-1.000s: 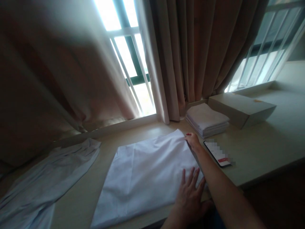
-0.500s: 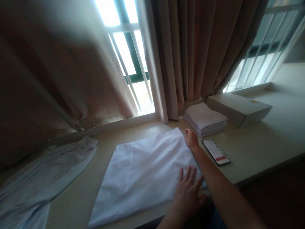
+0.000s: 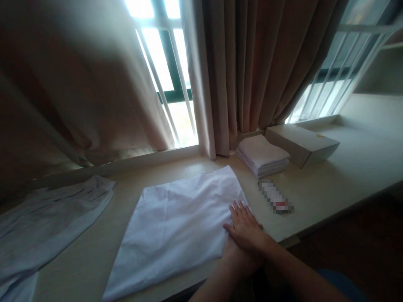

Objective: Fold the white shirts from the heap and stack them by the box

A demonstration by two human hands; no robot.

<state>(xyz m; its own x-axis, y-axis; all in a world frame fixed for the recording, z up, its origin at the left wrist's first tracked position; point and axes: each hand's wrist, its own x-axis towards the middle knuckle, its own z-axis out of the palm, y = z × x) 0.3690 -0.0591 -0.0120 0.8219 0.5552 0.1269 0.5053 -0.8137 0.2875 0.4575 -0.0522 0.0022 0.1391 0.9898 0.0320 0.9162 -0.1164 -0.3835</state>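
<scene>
A white cloth (image 3: 179, 226), folded into a broad flat shape with a few soft wrinkles, lies on the pale surface. My right hand (image 3: 244, 224) rests palm down near its right edge, fingers extended and thumb out to the left. Beneath it, my left hand (image 3: 241, 256) is partly covered, and its fingers are mostly hidden. The two hands cross and touch. Beyond the cloth's upper right corner sits a neat stack of folded white cloths (image 3: 262, 153).
A phone (image 3: 275, 197), partly blurred out, lies right of the cloth. Behind it is a closed pale box (image 3: 304, 140). Another loosely laid white cloth (image 3: 59, 222) is at the left. Curtains (image 3: 217, 79) hang along the window side. The surface's front edge (image 3: 340, 214) runs along the right.
My right hand has come down from the cloth's upper right corner onto its right side, over my left hand, with fingers now extended. The view has shifted slightly.
</scene>
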